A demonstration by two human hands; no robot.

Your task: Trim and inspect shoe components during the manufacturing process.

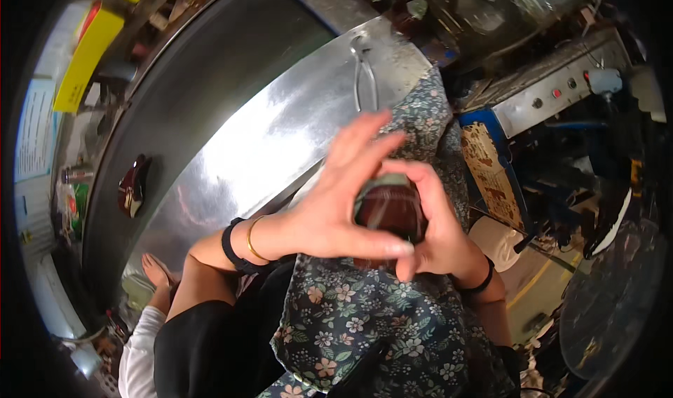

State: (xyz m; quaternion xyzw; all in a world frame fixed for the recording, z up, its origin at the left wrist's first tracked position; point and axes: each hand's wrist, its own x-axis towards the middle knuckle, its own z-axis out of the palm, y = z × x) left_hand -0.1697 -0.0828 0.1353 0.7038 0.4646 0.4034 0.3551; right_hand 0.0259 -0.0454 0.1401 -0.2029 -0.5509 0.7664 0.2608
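A dark red-brown glossy shoe [391, 212], seen end-on and partly covered, is held over my lap. A pale greenish part shows along its upper edge. My right hand [445, 233] curls round its right side, with the thumb bent in below. To its left is my left hand [326, 205], fingers stretched apart and blurred above the shoe. The left thumb crosses the shoe's lower edge, close to the right thumb. Beyond my left fingers, pincers [364, 75] lie on the metal tabletop [259, 138].
Another glossy dark red shoe [132, 186] sits on the dark belt [189, 68]. Another person's hand [155, 270] rests at the table's near left end. A floral apron [371, 314] covers my lap. Rightward are a control panel [561, 89] and a black-and-white shoe [608, 226].
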